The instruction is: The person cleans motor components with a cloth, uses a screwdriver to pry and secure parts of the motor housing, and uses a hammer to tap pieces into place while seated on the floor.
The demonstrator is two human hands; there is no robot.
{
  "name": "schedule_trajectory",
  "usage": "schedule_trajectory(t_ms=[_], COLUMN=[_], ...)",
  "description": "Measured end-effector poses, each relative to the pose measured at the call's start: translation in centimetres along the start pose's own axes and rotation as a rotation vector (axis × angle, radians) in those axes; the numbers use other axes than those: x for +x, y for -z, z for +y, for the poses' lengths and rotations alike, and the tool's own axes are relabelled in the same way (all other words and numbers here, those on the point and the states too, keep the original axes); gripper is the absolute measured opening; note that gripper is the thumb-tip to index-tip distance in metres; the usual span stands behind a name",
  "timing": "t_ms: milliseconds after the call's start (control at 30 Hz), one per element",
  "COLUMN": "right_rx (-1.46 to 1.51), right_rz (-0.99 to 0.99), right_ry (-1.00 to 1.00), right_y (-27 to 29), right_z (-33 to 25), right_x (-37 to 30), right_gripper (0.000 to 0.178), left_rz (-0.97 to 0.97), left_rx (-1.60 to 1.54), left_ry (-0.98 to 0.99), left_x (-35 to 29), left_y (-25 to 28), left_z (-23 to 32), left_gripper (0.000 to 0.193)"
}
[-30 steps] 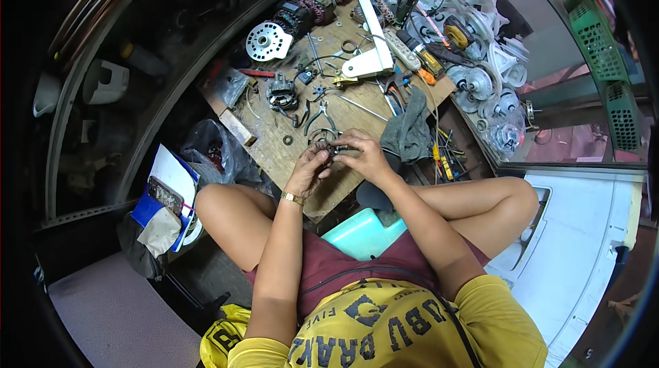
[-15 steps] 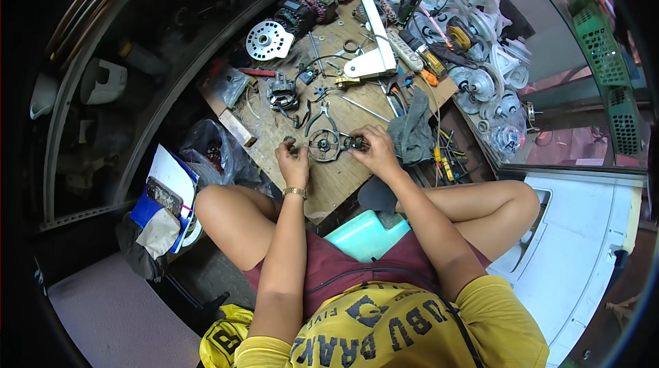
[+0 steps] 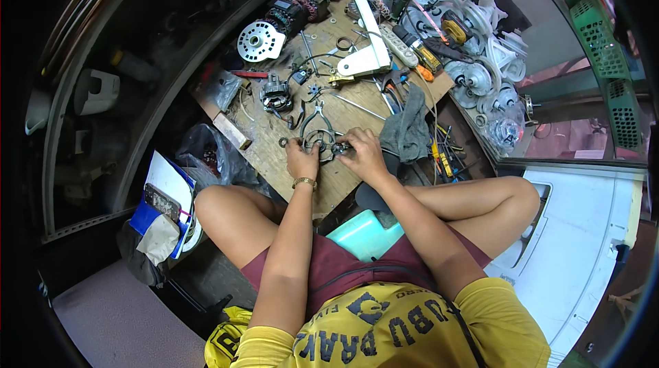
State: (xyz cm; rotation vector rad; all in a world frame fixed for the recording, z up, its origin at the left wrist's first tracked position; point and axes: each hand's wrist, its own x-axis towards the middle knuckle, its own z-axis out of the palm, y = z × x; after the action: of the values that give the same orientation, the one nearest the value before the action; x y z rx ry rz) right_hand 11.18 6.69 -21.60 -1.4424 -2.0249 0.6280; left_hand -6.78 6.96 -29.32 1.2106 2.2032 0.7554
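On the wooden board in front of me lies a round, spoked metal motor end cover (image 3: 320,139). My left hand (image 3: 302,162) is closed at its left edge, fingertips bent onto it. My right hand (image 3: 364,154) pinches a small dark metal part (image 3: 339,149) against the cover's right side. The exact shape of that part is hidden by the fingers. Just beyond the cover lie pliers (image 3: 320,114) with their handles spread toward me. A small dark ring (image 3: 283,142) rests beside my left fingers.
Further out are a small motor (image 3: 275,93), a white perforated disc (image 3: 259,41), a white bracket (image 3: 367,59) and several wound stators (image 3: 287,14). A grey rag (image 3: 406,128) lies at the board's right edge. White plastic parts (image 3: 473,73) are heaped beyond it; a turquoise container (image 3: 364,234) sits between my legs.
My left hand has moved right onto the motor end cover, and the small ring now lies beside it. My right hand stays at the cover's right side, slightly shifted left.
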Motion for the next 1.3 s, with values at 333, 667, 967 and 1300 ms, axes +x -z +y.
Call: schedule_trajectory(t_ms=[333,667,967,1300], right_rx=[0.01,-0.01,0.125,0.103], right_rz=[0.019,0.049,0.149,0.187], right_ry=[-0.01,0.077,0.119,0.074], right_y=[0.8,4.0,5.1,4.5], right_z=[-1.0,-2.8,-5.4,-5.0], right_x=[-0.2,-0.5,-1.7,-3.1], right_gripper=[0.036,0.037,0.032,0.013], left_rz=[0.055,-0.484,-0.339,-0.296], left_rx=[-0.11,-0.785,-0.787,-0.898], left_ry=[-0.074,0.073,-0.016,0.073], left_x=[-0.6,-4.8,-6.7,-8.7], left_y=[0.2,7.8,8.9,8.6], left_z=[0.0,6.2,5.8,5.8], left_gripper=[0.046,0.016,0.013,0.015])
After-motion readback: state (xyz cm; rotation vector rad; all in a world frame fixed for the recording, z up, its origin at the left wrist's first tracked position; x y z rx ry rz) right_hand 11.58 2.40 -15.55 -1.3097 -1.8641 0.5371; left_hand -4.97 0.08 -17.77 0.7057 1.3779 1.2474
